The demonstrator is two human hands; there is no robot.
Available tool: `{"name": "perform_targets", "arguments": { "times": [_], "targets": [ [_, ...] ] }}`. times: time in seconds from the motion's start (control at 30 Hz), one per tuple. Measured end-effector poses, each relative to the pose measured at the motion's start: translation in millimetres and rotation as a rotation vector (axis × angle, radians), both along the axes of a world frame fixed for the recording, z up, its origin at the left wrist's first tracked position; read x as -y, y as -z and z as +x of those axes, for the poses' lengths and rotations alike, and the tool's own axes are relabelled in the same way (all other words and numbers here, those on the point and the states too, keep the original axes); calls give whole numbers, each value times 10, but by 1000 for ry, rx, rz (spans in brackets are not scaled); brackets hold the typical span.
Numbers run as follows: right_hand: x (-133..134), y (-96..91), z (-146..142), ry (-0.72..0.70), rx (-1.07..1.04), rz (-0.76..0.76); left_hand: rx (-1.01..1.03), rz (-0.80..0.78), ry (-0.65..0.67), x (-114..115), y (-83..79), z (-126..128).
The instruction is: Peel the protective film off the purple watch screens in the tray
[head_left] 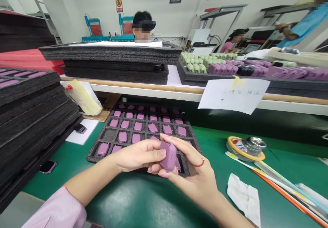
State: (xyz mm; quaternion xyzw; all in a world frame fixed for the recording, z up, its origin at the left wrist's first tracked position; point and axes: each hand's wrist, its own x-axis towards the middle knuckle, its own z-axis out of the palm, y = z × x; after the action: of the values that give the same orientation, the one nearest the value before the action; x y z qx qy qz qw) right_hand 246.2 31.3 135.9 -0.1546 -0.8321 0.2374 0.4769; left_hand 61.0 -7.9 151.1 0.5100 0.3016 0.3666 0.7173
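Observation:
A small purple plastic case (168,158), with rounded edges and a narrow slot in its side, is held up between my two hands. My left hand (143,154) pinches it with the thumb on its face and the fingers underneath. From the other side, my right hand (193,165) grips its top and bottom edges. Below my hands lies a black foam tray (102,137) divided into compartments. Several similar purple cases (137,126) sit in them; my hands hide part of the front rows.
Stacked black foam trays (33,118) stand at the left, near a dark-screened watch-like device (48,166). On the right are a tape roll (234,142), a white cloth (243,197) and long strips. A shelf (187,90) carries green and purple cases. Other people are beyond it.

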Motion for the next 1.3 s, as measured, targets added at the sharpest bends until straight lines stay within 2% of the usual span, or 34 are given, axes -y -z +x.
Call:
{"name": "perform_targets", "arguments": {
  "times": [0.23,0.43,0.63,0.77,0.83,0.93,1.07,1.17,1.3],
  "targets": [
    [-10,-83,49,94,20,71,-187,32,-181,4,40,10],
    [-18,-73,39,85,33,126,-183,90,-253,91,-42,-10],
    [-25,-49,36,64,70,145,-294,205,-385,139,-104,35],
    [-8,-59,57,6,105,161,-375,359,-461,176,-121,47],
    [14,-68,84,-38,120,122,-476,472,-512,203,-130,44],
    [36,-67,127,-60,86,-14,-652,706,-588,238,-134,32],
    [23,-39,137,-87,25,-249,-702,1024,-613,250,-124,17],
    [22,-35,116,-168,25,-400,-726,1117,-596,255,-124,19],
    [52,-58,97,-172,1,-466,-768,1163,-589,280,-116,31]
  ]
}}
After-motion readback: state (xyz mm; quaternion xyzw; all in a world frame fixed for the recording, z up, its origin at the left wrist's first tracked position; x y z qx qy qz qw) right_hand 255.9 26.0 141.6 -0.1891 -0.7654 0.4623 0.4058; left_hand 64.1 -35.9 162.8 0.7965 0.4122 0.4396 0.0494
